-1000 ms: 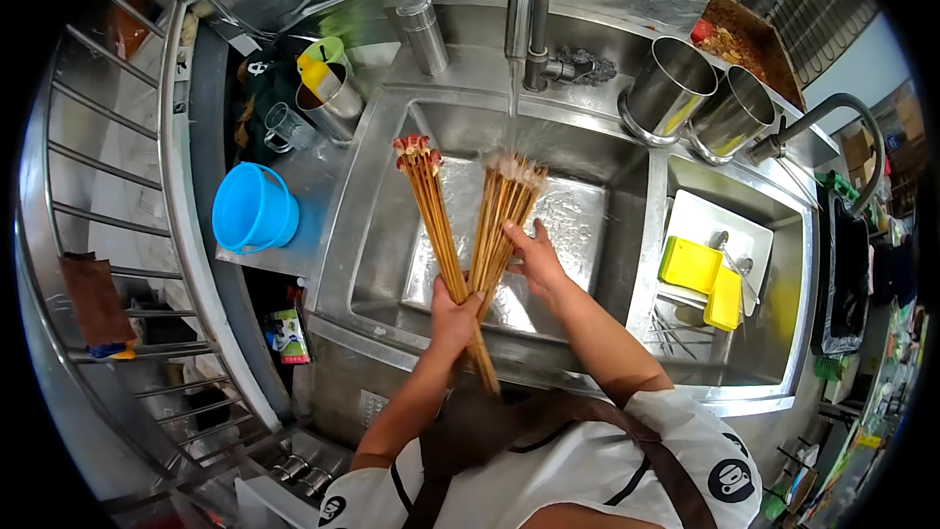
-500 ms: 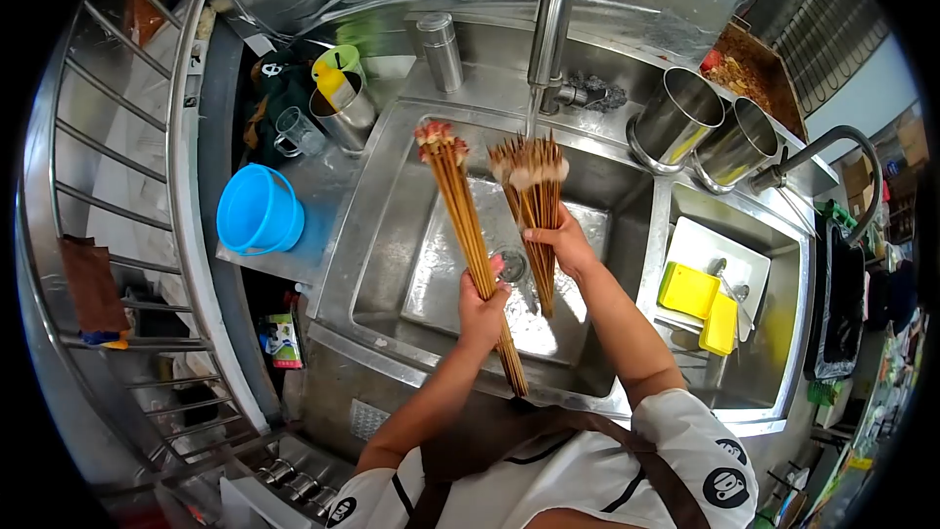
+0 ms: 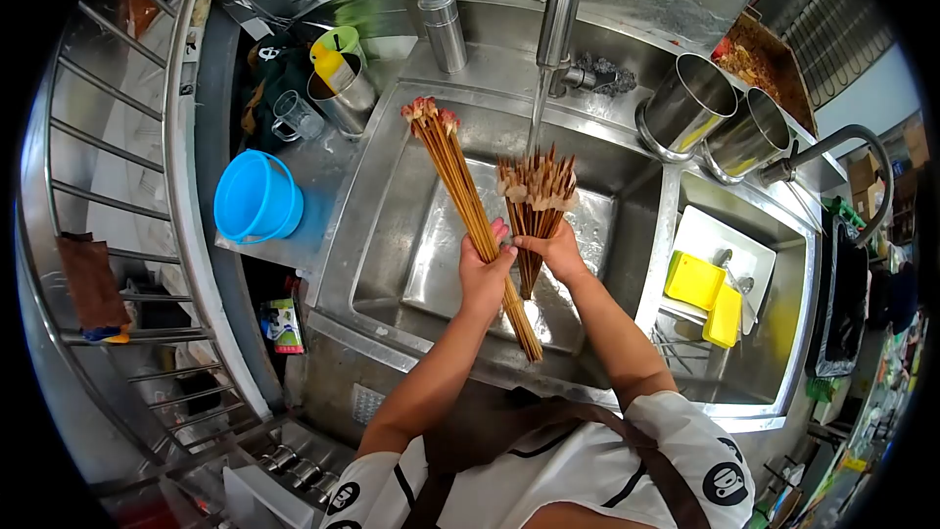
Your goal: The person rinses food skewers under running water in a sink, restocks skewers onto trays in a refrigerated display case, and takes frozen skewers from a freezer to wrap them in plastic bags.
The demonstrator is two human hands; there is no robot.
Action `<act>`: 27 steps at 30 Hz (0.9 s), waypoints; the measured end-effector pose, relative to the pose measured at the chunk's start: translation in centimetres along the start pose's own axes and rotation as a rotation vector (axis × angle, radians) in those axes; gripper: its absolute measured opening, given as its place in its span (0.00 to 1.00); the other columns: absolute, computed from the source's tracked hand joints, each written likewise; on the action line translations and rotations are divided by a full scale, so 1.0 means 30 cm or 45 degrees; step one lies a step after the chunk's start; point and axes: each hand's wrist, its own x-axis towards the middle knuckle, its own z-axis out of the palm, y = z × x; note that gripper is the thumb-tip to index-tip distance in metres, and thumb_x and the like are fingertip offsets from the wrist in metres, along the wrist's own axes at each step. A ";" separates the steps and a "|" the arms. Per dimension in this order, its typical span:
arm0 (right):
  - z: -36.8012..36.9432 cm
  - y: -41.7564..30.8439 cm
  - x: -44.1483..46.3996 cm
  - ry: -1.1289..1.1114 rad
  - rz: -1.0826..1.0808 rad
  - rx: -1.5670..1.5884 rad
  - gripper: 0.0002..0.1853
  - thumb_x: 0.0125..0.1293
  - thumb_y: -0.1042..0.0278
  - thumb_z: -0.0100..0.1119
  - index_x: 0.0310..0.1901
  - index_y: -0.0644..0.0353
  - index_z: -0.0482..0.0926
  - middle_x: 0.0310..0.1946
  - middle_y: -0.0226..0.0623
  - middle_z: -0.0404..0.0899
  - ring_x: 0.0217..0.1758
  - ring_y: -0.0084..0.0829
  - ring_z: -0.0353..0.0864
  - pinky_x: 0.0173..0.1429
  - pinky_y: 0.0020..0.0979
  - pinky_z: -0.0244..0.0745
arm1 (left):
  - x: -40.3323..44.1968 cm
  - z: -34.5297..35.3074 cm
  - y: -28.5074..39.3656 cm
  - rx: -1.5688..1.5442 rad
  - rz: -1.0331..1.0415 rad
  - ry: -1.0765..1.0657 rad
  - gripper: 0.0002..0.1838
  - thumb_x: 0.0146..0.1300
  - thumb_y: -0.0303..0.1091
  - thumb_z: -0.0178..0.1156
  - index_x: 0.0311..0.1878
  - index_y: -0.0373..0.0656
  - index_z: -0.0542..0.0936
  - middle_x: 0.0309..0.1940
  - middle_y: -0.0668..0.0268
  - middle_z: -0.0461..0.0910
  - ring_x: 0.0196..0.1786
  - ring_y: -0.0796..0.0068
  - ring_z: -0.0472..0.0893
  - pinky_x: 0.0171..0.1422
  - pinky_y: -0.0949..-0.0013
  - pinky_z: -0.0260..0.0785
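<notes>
The left hand has its grip closed around a long bundle of thin sticks, and its thumb lies across them. These sticks carry reddish pieces at their upper tips, and their bare ends point down toward the person. The right hand has its grip clamped on a second bundle, with the thumb in front; this one has pale pieces below the pointed tips. The two hands are near each other, and both bundles are above the large sink basin, the left one more tilted.

From the faucet a stream of water falls just by the tips of the second bundle; whether it touches them, I cannot tell.

On the left, a blue bucket stands on the steel table. Farther back are a glass mug and a metal cup with a yellow bottle in it. A metal canister stands behind the basin. At the right, a smaller basin contains a white tray and two yellow containers, and behind it are two steel cylinders.
</notes>
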 end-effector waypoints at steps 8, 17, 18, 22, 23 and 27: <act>-0.023 -0.073 0.006 -0.159 -0.047 -0.081 0.25 0.52 0.82 0.62 0.54 0.66 0.71 0.45 0.35 0.78 0.50 0.26 0.76 0.55 0.27 0.70 | 0.078 0.045 0.000 0.069 -0.005 0.063 0.25 0.53 0.18 0.59 0.53 0.36 0.62 0.49 0.59 0.73 0.50 0.72 0.75 0.55 0.72 0.68; -0.035 -0.011 0.070 -0.031 -0.086 -0.158 0.35 0.49 0.86 0.54 0.62 0.63 0.59 0.52 0.38 0.72 0.57 0.30 0.70 0.61 0.28 0.64 | 0.154 0.067 -0.027 0.133 0.050 -0.023 0.28 0.51 0.13 0.57 0.55 0.37 0.60 0.49 0.61 0.71 0.52 0.72 0.74 0.58 0.71 0.68; -0.037 -0.012 0.076 -0.030 -0.138 -0.214 0.34 0.50 0.85 0.55 0.62 0.63 0.60 0.51 0.37 0.73 0.56 0.30 0.71 0.60 0.28 0.65 | 0.166 0.065 -0.037 0.147 0.112 -0.025 0.28 0.51 0.13 0.57 0.56 0.37 0.60 0.49 0.61 0.71 0.52 0.72 0.74 0.58 0.71 0.68; -0.059 -0.009 0.085 -0.021 -0.220 -0.445 0.29 0.51 0.82 0.58 0.57 0.63 0.64 0.49 0.36 0.75 0.52 0.28 0.73 0.57 0.28 0.68 | 0.201 0.041 -0.049 0.347 0.243 -0.010 0.29 0.51 0.12 0.57 0.56 0.37 0.59 0.50 0.61 0.71 0.53 0.72 0.74 0.57 0.70 0.68; -0.061 -0.003 0.085 -0.034 -0.222 -0.446 0.28 0.51 0.82 0.59 0.56 0.64 0.64 0.50 0.36 0.75 0.53 0.27 0.73 0.57 0.27 0.68 | 0.207 0.033 -0.047 0.350 0.235 -0.011 0.29 0.51 0.12 0.57 0.56 0.37 0.59 0.50 0.61 0.71 0.53 0.72 0.74 0.57 0.70 0.68; -0.054 -0.011 0.086 0.017 -0.145 -0.315 0.22 0.50 0.80 0.61 0.50 0.66 0.70 0.44 0.35 0.78 0.48 0.26 0.75 0.54 0.27 0.70 | 0.201 0.053 0.012 0.280 0.124 -0.073 0.30 0.51 0.13 0.58 0.56 0.38 0.60 0.50 0.61 0.71 0.53 0.71 0.74 0.57 0.70 0.68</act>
